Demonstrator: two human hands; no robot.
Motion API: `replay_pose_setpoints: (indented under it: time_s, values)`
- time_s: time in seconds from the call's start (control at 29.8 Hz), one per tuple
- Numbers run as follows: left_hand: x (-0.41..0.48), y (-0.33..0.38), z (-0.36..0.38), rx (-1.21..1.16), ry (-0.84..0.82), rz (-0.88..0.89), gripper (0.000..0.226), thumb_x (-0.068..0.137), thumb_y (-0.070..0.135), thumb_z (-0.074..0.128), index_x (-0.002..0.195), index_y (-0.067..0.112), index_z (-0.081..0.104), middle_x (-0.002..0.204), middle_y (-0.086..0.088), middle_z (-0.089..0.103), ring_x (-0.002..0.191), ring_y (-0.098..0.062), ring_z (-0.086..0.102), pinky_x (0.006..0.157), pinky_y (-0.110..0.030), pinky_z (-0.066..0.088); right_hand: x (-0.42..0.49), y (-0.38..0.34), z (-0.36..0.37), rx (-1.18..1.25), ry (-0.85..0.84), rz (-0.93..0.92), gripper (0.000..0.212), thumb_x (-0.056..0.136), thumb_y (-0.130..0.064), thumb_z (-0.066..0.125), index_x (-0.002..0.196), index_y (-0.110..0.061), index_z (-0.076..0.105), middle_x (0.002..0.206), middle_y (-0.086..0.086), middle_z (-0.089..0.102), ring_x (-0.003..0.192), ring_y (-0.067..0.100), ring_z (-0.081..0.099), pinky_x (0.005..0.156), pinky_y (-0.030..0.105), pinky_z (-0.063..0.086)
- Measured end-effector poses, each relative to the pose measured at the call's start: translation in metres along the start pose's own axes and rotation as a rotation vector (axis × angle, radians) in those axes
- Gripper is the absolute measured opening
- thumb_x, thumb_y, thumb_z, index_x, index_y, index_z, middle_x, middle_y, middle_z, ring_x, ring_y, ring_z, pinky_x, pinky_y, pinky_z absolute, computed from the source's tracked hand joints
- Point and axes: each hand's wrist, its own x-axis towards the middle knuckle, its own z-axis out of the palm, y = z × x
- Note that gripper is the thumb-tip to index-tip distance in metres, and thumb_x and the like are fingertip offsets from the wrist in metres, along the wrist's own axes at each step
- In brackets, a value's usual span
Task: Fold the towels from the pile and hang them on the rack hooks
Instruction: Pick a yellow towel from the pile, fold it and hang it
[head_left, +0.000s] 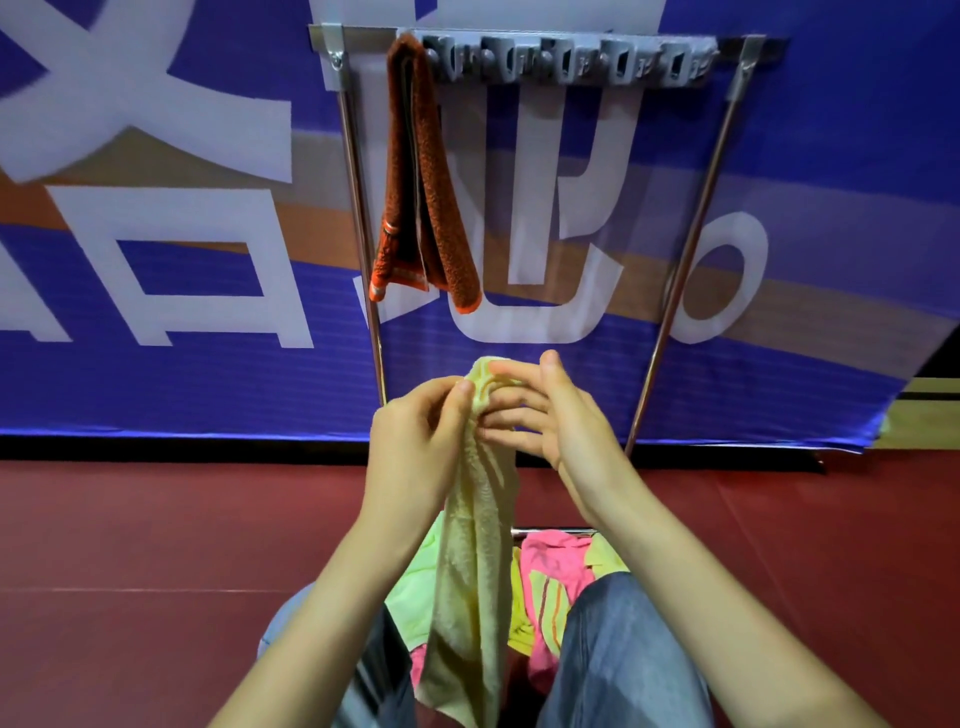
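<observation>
A pale yellow towel (472, 561) hangs in a long narrow fold in front of me, its top end bunched between both hands. My left hand (415, 441) pinches the top from the left, and my right hand (550, 415) grips it from the right with curled fingers. Above stands a metal rack whose grey hook bar (566, 61) runs along the top. An orange-brown towel (421, 176) hangs folded over the leftmost hook. The other hooks hold nothing. The pile (556, 577) of pink, green and yellow towels lies on the floor between my knees.
The rack's two slanted steel legs (680, 270) stand against a blue banner with large white characters. The floor (156, 545) is dark red. My knees in blue jeans (618, 649) flank the pile, and a steel base bar shows behind it.
</observation>
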Motion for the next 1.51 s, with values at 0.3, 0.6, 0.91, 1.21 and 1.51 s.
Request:
replay_pose_setpoints:
  time_s: [0.3,0.6,0.91,1.21,1.51]
  values:
    - [0.0,-0.01,-0.011,-0.045,-0.121,0.021,0.012,0.086,0.016,0.056,0.094,0.016,0.065,0.079,0.014,0.067,0.073,0.005,0.063,0.069,-0.015,0.051,0.003,0.008,-0.012,-0.188,0.039,-0.095,0.017,0.094,-0.025,0.041,0.099,-0.026,0.057,0.081,-0.001,0.057,0.075,0.01,0.057,0.066,0.016,0.053]
    - [0.011,-0.008,-0.02,-0.093,-0.203,0.055,0.023,0.08,0.043,0.048,0.086,0.025,0.061,0.081,0.001,0.066,0.074,-0.006,0.058,0.072,-0.036,0.05,0.013,0.009,-0.039,-0.35,0.087,-0.132,0.02,0.077,-0.014,0.066,0.082,0.005,0.063,0.076,0.008,0.06,0.072,0.012,0.054,0.066,0.023,0.044]
    - [0.011,-0.01,-0.02,-0.223,-0.142,-0.085,0.015,0.082,0.035,0.05,0.081,0.026,0.062,0.075,-0.007,0.059,0.073,-0.017,0.052,0.07,-0.039,0.045,0.013,0.018,-0.027,-0.057,0.129,-0.072,0.026,0.063,-0.034,0.064,0.075,-0.011,0.067,0.056,-0.007,0.066,0.052,-0.001,0.056,0.049,0.011,0.045]
    - [0.039,0.02,-0.032,0.107,-0.476,-0.03,0.028,0.079,0.049,0.051,0.087,0.026,0.066,0.09,-0.001,0.069,0.079,-0.006,0.06,0.07,-0.015,0.045,0.009,0.015,-0.012,-0.255,0.035,-0.116,0.013,0.077,-0.016,0.068,0.066,-0.009,0.065,0.055,-0.005,0.057,0.053,0.002,0.049,0.049,0.012,0.038]
    - [0.045,0.018,-0.032,0.197,-0.637,-0.036,0.026,0.084,0.031,0.058,0.085,0.007,0.068,0.08,-0.003,0.067,0.078,-0.011,0.06,0.074,-0.022,0.047,0.01,0.021,-0.01,-0.372,-0.004,-0.122,0.041,0.078,-0.012,0.068,0.044,-0.019,0.047,0.035,-0.011,0.034,0.039,0.001,0.03,0.042,0.011,0.023]
